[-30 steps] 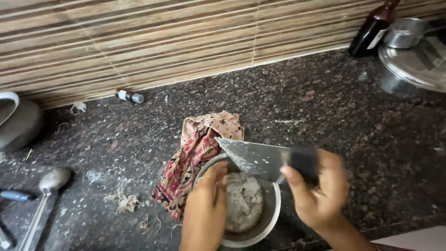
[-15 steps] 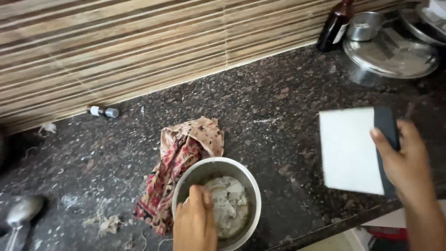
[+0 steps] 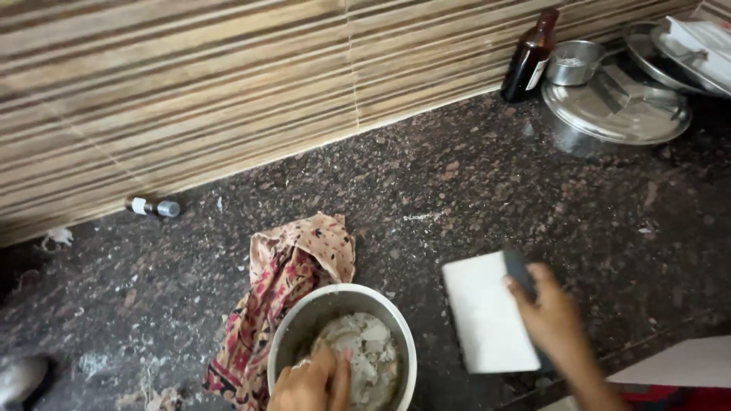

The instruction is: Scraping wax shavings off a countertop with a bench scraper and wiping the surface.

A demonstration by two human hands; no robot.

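Scraper (image 3: 487, 323) lies flat under right-hand grip (image 3: 552, 320).

The left hand (image 3: 312, 384) curls palm-down with fingers bent inward; the right hand (image 3: 552, 320) grips, thumb on top, wrist angled outward.

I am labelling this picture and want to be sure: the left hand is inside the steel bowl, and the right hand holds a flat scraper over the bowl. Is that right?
Not quite. In the head view the right hand holds the scraper over the dark counter, beside the steel bowl, not over it. The left hand is inside the bowl.
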